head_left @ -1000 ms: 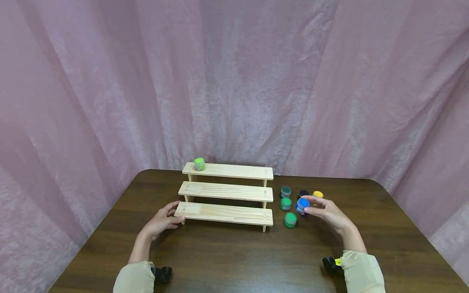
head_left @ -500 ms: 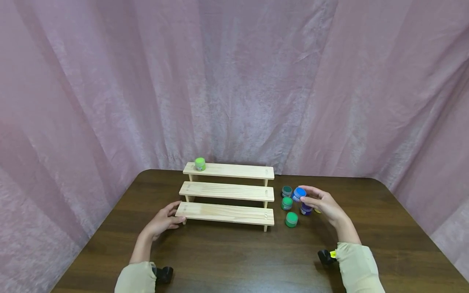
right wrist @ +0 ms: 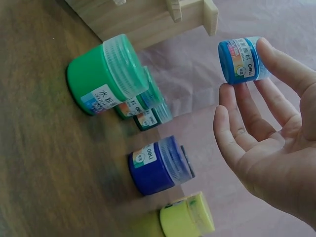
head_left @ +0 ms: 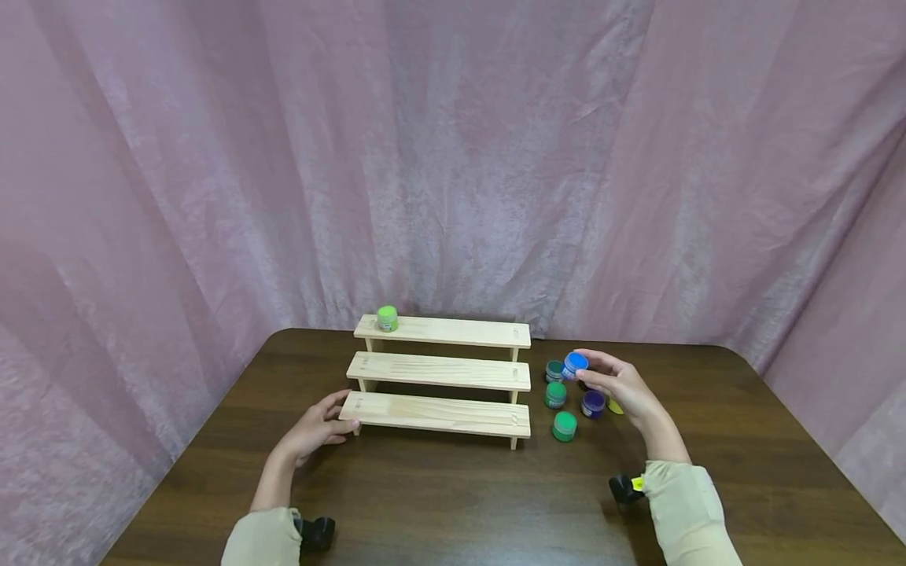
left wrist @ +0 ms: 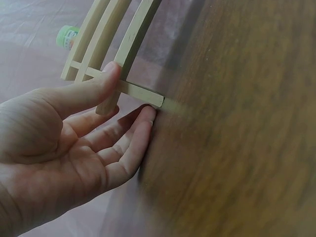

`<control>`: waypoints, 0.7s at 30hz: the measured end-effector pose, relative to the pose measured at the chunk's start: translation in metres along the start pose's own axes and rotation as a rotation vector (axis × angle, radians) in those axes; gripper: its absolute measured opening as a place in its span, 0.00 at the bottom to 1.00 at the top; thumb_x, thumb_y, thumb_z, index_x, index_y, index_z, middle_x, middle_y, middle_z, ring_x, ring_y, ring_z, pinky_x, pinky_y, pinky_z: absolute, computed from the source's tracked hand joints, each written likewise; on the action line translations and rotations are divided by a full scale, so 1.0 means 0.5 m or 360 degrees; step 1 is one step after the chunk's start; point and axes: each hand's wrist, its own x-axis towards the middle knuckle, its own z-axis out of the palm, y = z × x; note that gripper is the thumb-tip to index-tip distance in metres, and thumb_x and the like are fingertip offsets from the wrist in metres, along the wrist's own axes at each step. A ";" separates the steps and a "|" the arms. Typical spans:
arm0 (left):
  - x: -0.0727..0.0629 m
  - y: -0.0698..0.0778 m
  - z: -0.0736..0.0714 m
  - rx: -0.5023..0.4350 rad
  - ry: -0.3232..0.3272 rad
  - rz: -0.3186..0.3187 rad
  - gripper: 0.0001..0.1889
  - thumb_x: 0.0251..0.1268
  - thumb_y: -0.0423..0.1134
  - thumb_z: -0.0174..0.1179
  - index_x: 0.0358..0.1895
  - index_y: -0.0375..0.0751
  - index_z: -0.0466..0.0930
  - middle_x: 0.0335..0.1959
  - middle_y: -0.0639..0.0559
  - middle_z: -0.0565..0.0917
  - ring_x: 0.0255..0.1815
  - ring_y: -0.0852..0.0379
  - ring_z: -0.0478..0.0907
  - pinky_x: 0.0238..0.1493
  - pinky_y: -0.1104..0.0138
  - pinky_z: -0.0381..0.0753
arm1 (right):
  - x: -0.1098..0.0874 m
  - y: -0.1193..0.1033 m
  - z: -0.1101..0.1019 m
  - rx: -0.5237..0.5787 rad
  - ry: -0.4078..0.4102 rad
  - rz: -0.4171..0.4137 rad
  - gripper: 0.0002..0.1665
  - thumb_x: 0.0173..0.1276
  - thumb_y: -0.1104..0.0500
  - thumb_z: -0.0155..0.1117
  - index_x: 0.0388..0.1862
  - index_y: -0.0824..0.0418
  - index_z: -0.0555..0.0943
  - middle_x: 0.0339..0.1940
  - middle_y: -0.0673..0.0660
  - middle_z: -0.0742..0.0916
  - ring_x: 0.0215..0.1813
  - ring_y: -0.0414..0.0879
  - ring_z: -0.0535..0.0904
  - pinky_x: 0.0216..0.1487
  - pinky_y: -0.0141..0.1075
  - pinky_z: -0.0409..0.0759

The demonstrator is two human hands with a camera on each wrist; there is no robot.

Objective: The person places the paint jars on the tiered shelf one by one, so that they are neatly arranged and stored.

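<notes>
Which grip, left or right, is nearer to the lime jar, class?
Left. The left grip holds the stand at its front left end, below and in front of the lime jar; the right grip, holding the blue jar, is past the stand's right end.

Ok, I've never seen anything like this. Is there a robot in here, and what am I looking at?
No robot here, just a person's two bare hands. The wide picture comes from a camera worn on the person's head, looking forward and down at a wooden table. The two close ones come from cameras on the wrists, one for each hand.

The left hand grips the left end of a three-tier wooden stand, whose top shelf carries a light green paint jar. The right hand holds a blue paint jar up off the table. To the right of the stand are two green paint jars, a dark green paint jar, a dark blue paint jar and a yellow paint jar.
</notes>
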 end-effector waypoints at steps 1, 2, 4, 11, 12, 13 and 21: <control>0.000 0.000 -0.001 0.0001 -0.0001 0.0003 0.39 0.68 0.34 0.58 0.76 0.28 0.46 0.65 0.24 0.68 0.51 0.50 0.80 0.56 0.52 0.81 | 0.001 -0.003 0.001 0.0007 -0.0002 0.0000 0.34 0.70 0.51 0.63 0.71 0.63 0.67 0.50 0.42 0.79 0.49 0.31 0.81 0.55 0.23 0.78; 0.000 0.000 -0.002 0.0001 0.0000 0.0006 0.39 0.68 0.34 0.58 0.76 0.28 0.46 0.65 0.24 0.68 0.51 0.50 0.81 0.55 0.52 0.81 | 0.002 -0.006 0.002 0.0014 -0.0008 -0.0001 0.34 0.70 0.51 0.62 0.71 0.63 0.67 0.50 0.42 0.79 0.49 0.31 0.81 0.55 0.23 0.78; -0.001 0.001 -0.003 -0.0002 -0.0001 0.0011 0.39 0.68 0.34 0.58 0.76 0.28 0.46 0.65 0.24 0.69 0.50 0.51 0.81 0.55 0.53 0.81 | 0.004 -0.012 0.004 0.0021 -0.0004 0.0006 0.35 0.70 0.51 0.63 0.71 0.62 0.67 0.50 0.42 0.79 0.50 0.31 0.81 0.56 0.24 0.78; -0.003 0.004 -0.003 -0.0001 -0.0008 0.0012 0.39 0.68 0.35 0.58 0.76 0.28 0.46 0.64 0.25 0.70 0.50 0.52 0.81 0.56 0.53 0.81 | 0.014 -0.026 0.015 0.0002 0.0000 0.0024 0.36 0.69 0.49 0.64 0.72 0.60 0.67 0.52 0.42 0.78 0.52 0.30 0.80 0.65 0.34 0.75; -0.003 0.003 -0.003 0.0000 -0.0008 0.0011 0.39 0.69 0.35 0.58 0.76 0.28 0.46 0.65 0.25 0.69 0.50 0.52 0.81 0.56 0.53 0.81 | 0.016 -0.027 0.016 0.0004 -0.0001 0.0023 0.36 0.69 0.49 0.63 0.72 0.61 0.67 0.52 0.43 0.77 0.52 0.29 0.79 0.65 0.33 0.75; -0.003 0.003 -0.002 -0.0003 -0.0006 0.0010 0.39 0.68 0.35 0.58 0.76 0.29 0.46 0.65 0.25 0.69 0.50 0.52 0.81 0.56 0.53 0.81 | 0.017 -0.028 0.018 0.0006 -0.0003 0.0024 0.36 0.70 0.49 0.63 0.72 0.61 0.66 0.53 0.43 0.77 0.52 0.29 0.79 0.65 0.32 0.75; -0.003 0.001 -0.001 0.0001 -0.0003 0.0008 0.39 0.69 0.35 0.59 0.76 0.29 0.47 0.65 0.25 0.70 0.51 0.52 0.80 0.55 0.54 0.81 | 0.034 -0.042 0.036 0.0066 0.0014 -0.0026 0.36 0.69 0.50 0.64 0.72 0.62 0.66 0.53 0.41 0.78 0.51 0.28 0.80 0.61 0.28 0.77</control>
